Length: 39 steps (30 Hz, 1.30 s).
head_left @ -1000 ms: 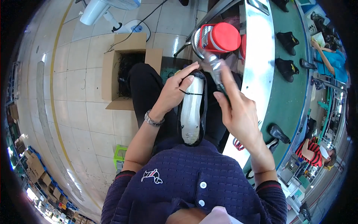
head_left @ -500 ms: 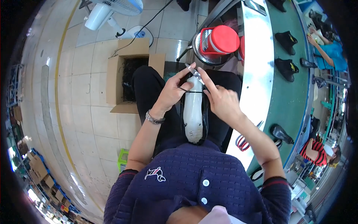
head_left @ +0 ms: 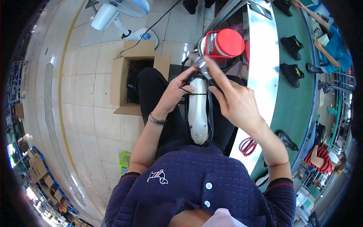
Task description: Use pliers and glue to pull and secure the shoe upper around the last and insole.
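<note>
A black shoe upper (head_left: 209, 130) with a long white underside (head_left: 198, 113) lies bottom up across my lap. A thin black cord (head_left: 200, 94) crosses the white part and runs to my left thumb. My left hand (head_left: 174, 92) is closed on the shoe's far end, its thumb on the white surface and its index finger stretched along the edge. My right hand (head_left: 238, 100) is closed on a shiny metal hand tool (head_left: 199, 63) over that far end. Motion smears the tool, so its exact kind does not show.
An open cardboard box (head_left: 120, 85) with dark stuff inside stands left of my knees. A white fan (head_left: 113, 15) stands behind it. Ahead is a red-lidded container (head_left: 230, 42). At right, a metal ledge (head_left: 261, 75) bears red-handled scissors (head_left: 247, 146); beyond, black shoes (head_left: 292, 75) lie on a green belt (head_left: 298, 102).
My right hand has moved slightly up and right, and the metal tool has swung and blurred. My left hand stays on the shoe. A co-worker at far right has stretched an arm toward the belt's shoes.
</note>
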Tool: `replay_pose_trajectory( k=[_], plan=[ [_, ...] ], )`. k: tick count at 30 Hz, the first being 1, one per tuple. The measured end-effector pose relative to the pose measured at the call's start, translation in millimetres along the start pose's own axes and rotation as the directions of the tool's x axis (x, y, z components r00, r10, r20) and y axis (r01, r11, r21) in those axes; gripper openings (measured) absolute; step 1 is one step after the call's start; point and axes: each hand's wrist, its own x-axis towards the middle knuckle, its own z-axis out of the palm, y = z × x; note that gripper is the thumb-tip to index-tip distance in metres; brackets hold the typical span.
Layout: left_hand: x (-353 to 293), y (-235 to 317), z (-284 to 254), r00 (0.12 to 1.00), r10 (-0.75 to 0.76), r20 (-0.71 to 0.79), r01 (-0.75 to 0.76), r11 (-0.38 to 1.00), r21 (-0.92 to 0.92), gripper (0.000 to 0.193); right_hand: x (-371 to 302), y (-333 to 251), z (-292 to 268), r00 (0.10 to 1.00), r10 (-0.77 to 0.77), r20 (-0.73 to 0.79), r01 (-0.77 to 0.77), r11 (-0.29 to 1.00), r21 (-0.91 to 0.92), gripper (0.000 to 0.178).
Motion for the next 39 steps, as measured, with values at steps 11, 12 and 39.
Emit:
replay_pose_trajectory(
  k=[11,12,39],
  plan=[
    [-13.8,172.9,53.7,0.621,0.759,0.194,-0.775,0.558,0.297,0.069,-34.0,51.8,30.0,0.957,0.242,-0.161,-0.176,0.923,0.342,0.066],
    [-14.2,169.6,57.9,0.634,0.746,0.202,-0.766,0.571,0.295,0.069,-44.6,57.4,33.6,0.897,0.385,-0.216,-0.211,0.804,0.555,0.066],
    [-72.9,187.8,54.0,0.367,0.906,0.209,-0.872,0.257,0.417,0.063,-299.7,149.1,244.0,0.052,0.898,-0.437,-0.798,0.3,0.522,0.047]
  ],
)
